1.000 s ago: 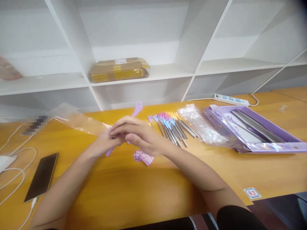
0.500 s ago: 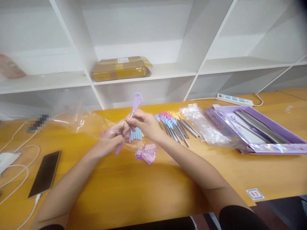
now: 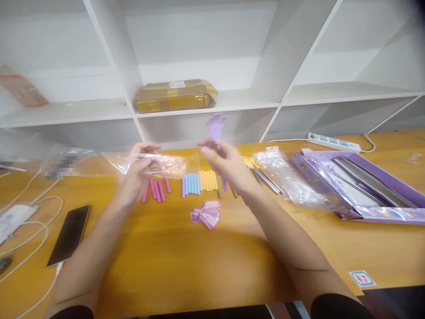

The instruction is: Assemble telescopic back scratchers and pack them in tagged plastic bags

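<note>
While the purple claw-headed stick (image 3: 215, 128) is held up over the table's (image 3: 186, 261) back edge, clear plastic film (image 3: 171, 165) is spread across the left hand (image 3: 133, 177). Right hand (image 3: 229, 165): fingers closed round the stick's shaft, claw up, motion-blurred. Left: fingers loosely curled; whether the film is pinched or only draped can't be told. Magenta tubes (image 3: 160, 190), blue tubes (image 3: 192, 184) and yellow tubes (image 3: 208, 180) are laid out toward the back edge; small cards (image 3: 208, 215) are placed nearer the front edge. Step in hand, as judged: stick and film being handled together, one per hand. Called for next, probably: film steadied, stick kept clear of the tubes.
</note>
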`<move>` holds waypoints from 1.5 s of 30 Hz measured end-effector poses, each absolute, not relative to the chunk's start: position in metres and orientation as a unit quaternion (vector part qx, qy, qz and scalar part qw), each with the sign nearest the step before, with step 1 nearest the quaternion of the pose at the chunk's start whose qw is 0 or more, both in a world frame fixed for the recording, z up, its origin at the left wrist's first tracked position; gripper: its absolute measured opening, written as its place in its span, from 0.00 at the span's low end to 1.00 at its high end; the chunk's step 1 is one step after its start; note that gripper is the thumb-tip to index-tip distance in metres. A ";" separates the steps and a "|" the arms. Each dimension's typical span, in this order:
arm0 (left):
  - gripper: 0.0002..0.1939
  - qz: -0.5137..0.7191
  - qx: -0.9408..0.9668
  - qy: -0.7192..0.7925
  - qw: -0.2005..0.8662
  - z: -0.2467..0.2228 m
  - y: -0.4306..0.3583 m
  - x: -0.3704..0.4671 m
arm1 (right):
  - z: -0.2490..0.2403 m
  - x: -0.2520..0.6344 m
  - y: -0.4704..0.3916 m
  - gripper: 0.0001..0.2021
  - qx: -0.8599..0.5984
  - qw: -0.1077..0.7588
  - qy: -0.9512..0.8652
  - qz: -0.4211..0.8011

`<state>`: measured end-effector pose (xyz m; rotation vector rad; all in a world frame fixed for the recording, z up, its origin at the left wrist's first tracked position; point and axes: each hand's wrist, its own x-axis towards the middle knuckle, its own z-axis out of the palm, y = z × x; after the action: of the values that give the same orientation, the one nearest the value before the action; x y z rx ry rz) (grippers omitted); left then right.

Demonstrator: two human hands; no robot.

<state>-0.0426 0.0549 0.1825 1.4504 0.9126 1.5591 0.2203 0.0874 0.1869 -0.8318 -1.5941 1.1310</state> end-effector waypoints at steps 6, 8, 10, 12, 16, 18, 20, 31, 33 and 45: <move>0.20 0.627 0.573 0.346 0.399 0.174 0.050 -0.030 | 0.176 0.196 0.079 0.10 -0.342 0.421 -0.678 0.496; 0.20 0.625 0.566 0.360 0.400 0.167 0.048 -0.022 | 0.171 0.192 0.079 0.10 -0.345 0.433 -0.674 0.489; 0.16 0.630 0.553 0.377 0.394 0.162 0.048 -0.016 | 0.169 0.193 0.078 0.13 -0.342 0.426 -0.691 0.474; 0.12 0.649 0.537 0.387 0.375 0.159 0.049 -0.013 | 0.170 0.199 0.076 0.16 -0.331 0.428 -0.715 0.442; 0.11 0.690 0.509 0.387 0.338 0.162 0.052 -0.018 | 0.183 0.223 0.072 0.21 -0.301 0.468 -0.770 0.313; 0.12 0.703 0.500 0.379 0.335 0.165 0.052 -0.022 | 0.193 0.235 0.069 0.21 -0.276 0.463 -0.808 0.238; 0.14 0.711 0.494 0.375 0.332 0.168 0.053 -0.025 | 0.201 0.244 0.066 0.20 -0.248 0.444 -0.841 0.186; 0.20 0.710 0.515 0.372 0.304 0.175 0.049 -0.028 | 0.204 0.249 0.063 0.16 -0.322 0.382 -0.866 0.013; 0.19 0.697 0.535 0.379 0.289 0.175 0.048 -0.030 | 0.204 0.251 0.064 0.16 -0.327 0.384 -0.864 0.015; 0.15 0.689 0.572 0.394 0.206 0.168 0.046 -0.027 | 0.204 0.241 0.066 0.12 -0.311 0.528 -0.790 0.027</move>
<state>-0.0274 0.0458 0.1678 1.5928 1.0989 1.9210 0.2410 0.0655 0.2038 -0.7435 -1.8865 0.0653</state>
